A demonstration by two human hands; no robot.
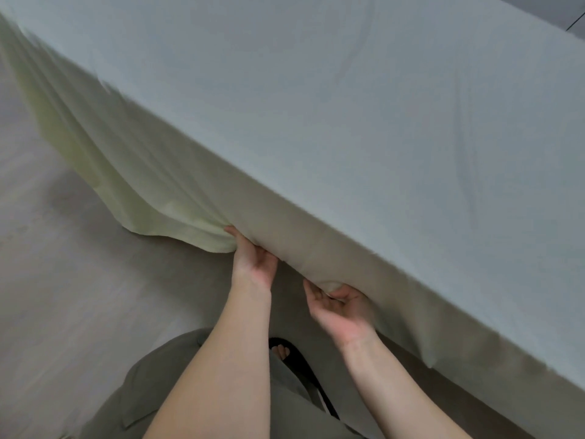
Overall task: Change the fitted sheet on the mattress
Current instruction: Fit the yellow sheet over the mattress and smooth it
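Pale floor (63, 296) below; left hand (253, 263) and right hand (340, 312) grip sheet (316, 122).

I list: pale wood-grain floor (63, 296), lower left; olive-grey trousers (152, 391), bottom edge; one black sandal (299, 354), toes showing, just right of the trousers; grey surface (569, 11) with dark seam, top right.

A pale green fabric sheet (348, 106) lies spread behind and right, its near side hanging toward the pale grey floor (63, 280) on the left. At that hanging edge, the left hand (253, 261) sits just left of the right hand (340, 312).
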